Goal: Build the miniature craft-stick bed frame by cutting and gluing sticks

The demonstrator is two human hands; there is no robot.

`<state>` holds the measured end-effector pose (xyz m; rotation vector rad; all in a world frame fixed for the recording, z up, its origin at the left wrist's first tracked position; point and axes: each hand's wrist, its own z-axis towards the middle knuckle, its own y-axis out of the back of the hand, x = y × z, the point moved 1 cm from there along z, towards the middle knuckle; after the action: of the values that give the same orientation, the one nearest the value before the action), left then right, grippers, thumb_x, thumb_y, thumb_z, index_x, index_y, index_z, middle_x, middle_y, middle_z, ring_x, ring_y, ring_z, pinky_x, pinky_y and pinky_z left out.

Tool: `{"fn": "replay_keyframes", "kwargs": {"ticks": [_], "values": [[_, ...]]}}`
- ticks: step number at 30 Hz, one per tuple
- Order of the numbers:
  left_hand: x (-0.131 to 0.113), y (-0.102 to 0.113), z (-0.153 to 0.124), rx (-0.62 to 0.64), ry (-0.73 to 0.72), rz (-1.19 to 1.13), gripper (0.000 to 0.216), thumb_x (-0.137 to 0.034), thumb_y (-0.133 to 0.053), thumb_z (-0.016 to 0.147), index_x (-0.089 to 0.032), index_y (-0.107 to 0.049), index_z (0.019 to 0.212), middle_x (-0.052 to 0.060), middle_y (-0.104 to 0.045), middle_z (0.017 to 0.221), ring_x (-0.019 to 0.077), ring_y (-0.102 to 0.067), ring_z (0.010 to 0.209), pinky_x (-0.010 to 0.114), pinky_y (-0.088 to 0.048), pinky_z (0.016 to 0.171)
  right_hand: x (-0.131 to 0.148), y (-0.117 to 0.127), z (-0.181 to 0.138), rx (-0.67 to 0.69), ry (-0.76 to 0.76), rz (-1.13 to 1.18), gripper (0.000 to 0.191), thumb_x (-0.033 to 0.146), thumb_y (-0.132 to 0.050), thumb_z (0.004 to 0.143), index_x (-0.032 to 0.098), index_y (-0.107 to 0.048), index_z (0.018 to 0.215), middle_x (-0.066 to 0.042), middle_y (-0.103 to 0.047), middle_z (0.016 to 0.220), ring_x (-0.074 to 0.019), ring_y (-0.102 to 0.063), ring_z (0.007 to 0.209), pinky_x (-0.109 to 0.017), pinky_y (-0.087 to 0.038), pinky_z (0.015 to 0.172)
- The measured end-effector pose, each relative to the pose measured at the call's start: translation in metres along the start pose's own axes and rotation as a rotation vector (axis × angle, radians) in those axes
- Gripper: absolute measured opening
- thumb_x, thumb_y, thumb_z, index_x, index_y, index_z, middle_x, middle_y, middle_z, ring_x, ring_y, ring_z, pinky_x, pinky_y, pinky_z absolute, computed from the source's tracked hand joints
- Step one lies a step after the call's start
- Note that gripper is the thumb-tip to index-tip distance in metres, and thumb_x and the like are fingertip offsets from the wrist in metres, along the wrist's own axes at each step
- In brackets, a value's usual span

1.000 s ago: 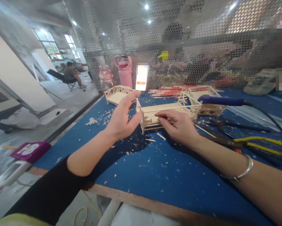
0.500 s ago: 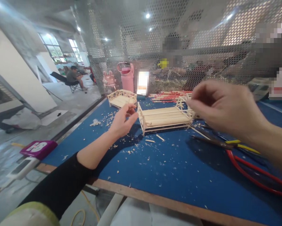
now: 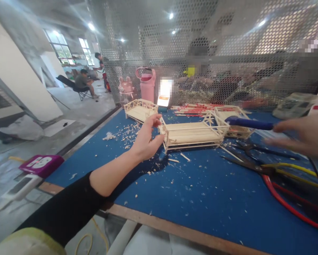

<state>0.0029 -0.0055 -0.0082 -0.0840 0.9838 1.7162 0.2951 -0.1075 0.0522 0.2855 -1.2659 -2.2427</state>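
Note:
A miniature bed made of pale thin sticks (image 3: pixel 193 132) stands on the blue tabletop. At its left end is my left hand (image 3: pixel 148 140), thumb and curled fingers apart; the thumb overlaps the end posts, and whether it presses on them I cannot tell. My right hand (image 3: pixel 305 136) is at the far right, blurred, with its fingers apart. Its fingertips meet the end of a blue-handled tool (image 3: pixel 251 123), probably a glue gun. Behind that tool sits another small stick frame (image 3: pixel 236 115). A second miniature stick bed (image 3: pixel 140 110) stands at the back left.
Large shears with red handles (image 3: pixel 270 180) and dark pliers (image 3: pixel 249 147) lie at the right. Red and pale sticks (image 3: pixel 196 109) are piled behind. A pink bottle (image 3: pixel 147 86) and a lit phone (image 3: pixel 164 94) stand by the perforated metal screen (image 3: pixel 159 49). Wood scraps litter the tabletop (image 3: pixel 201 198).
My right hand has moved right, away from the bed's right end, uncovering the blue tool and stick frame. My left hand has come closer over the bed's left end. The view has shifted slightly.

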Motion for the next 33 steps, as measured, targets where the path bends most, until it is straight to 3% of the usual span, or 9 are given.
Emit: {"fn": "replay_keyframes", "kwargs": {"ticks": [2,3,4,7,11,16,23,29,33], "values": [[-0.003,0.001,0.000,0.052,-0.155,0.075,0.056,-0.018,-0.050,0.071,-0.017,-0.033,0.124,0.014,-0.049,0.121,0.0244,-0.045,0.114,0.045,-0.037,0.097,0.016,-0.015,0.009,0.146,0.033,0.082,0.023,0.046,-0.054,0.080,0.033,-0.064,0.065,0.002,-0.058,0.047,-0.0117,-0.055,0.043,-0.024,-0.040,0.037],[-0.004,0.000,0.000,0.081,-0.220,0.103,0.061,-0.018,-0.052,0.070,-0.016,-0.031,0.127,0.015,-0.046,0.124,0.0255,-0.042,0.117,0.046,-0.033,0.101,0.026,-0.027,0.014,0.276,0.013,0.145,0.020,0.041,-0.053,0.082,0.031,-0.065,0.069,0.002,-0.062,0.052,-0.0114,-0.056,0.043,-0.023,-0.041,0.037],[-0.004,-0.001,0.001,0.105,-0.266,0.123,0.065,-0.018,-0.052,0.069,-0.015,-0.028,0.130,0.016,-0.045,0.126,0.0260,-0.041,0.120,0.045,-0.031,0.103,0.036,-0.041,0.019,0.284,-0.008,0.173,0.019,0.036,-0.051,0.083,0.029,-0.066,0.072,0.001,-0.066,0.059,-0.0122,-0.058,0.046,-0.024,-0.043,0.039],[-0.004,-0.003,0.006,0.160,-0.311,0.174,0.074,-0.021,-0.054,0.069,-0.015,-0.021,0.135,0.016,-0.047,0.125,0.0270,-0.041,0.120,0.046,-0.029,0.104,0.053,-0.083,0.036,0.027,-0.035,0.060,0.019,0.021,-0.047,0.079,0.020,-0.065,0.083,-0.008,-0.070,0.087,-0.0216,-0.065,0.077,-0.035,-0.052,0.068],[-0.007,0.002,0.025,0.320,-0.275,0.269,0.082,-0.025,-0.057,0.067,-0.021,-0.017,0.138,0.010,-0.057,0.114,0.0278,-0.049,0.112,0.054,-0.019,0.106,0.045,-0.119,0.051,-0.013,-0.012,0.037,0.033,0.021,-0.051,0.075,0.009,-0.060,0.104,-0.016,-0.065,0.107,-0.0279,-0.059,0.097,-0.042,-0.046,0.085],[-0.017,0.010,0.048,0.583,-0.274,0.344,0.082,-0.025,-0.056,0.065,-0.023,-0.020,0.139,0.003,-0.064,0.090,0.0217,-0.060,0.084,0.052,-0.022,0.104,0.030,-0.114,0.056,0.069,-0.097,0.128,0.010,0.025,-0.056,0.077,0.017,-0.062,0.077,-0.006,-0.067,0.076,-0.0186,-0.061,0.070,-0.029,-0.046,0.063],[-0.028,0.012,0.041,0.640,-0.313,0.314,0.076,-0.025,-0.055,0.067,-0.025,-0.027,0.138,0.000,-0.065,0.083,0.0197,-0.060,0.080,0.040,-0.034,0.095,0.047,-0.106,0.044,0.109,-0.021,0.120,0.011,0.024,-0.052,0.080,0.019,-0.061,0.079,-0.005,-0.066,0.077,-0.0183,-0.059,0.071,-0.029,-0.043,0.064],[-0.032,0.012,0.039,0.705,-0.273,0.274,0.075,-0.022,-0.053,0.068,-0.022,-0.026,0.138,0.002,-0.066,0.084,0.0195,-0.061,0.075,0.034,-0.042,0.083,0.057,-0.113,0.040,-0.058,-0.045,0.147,0.023,0.022,-0.052,0.073,0.017,-0.063,0.092,-0.010,-0.068,0.092,-0.0255,-0.061,0.090,-0.036,-0.046,0.078],[-0.030,0.012,0.039,0.704,-0.239,0.249,0.074,-0.022,-0.053,0.069,-0.021,-0.027,0.138,0.001,-0.065,0.080,0.0175,-0.061,0.069,0.031,-0.045,0.075,0.069,-0.116,0.046,-0.057,-0.137,0.281,0.019,0.020,-0.049,0.075,0.019,-0.065,0.084,-0.007,-0.070,0.082,-0.0223,-0.065,0.079,-0.032,-0.049,0.071]]}}
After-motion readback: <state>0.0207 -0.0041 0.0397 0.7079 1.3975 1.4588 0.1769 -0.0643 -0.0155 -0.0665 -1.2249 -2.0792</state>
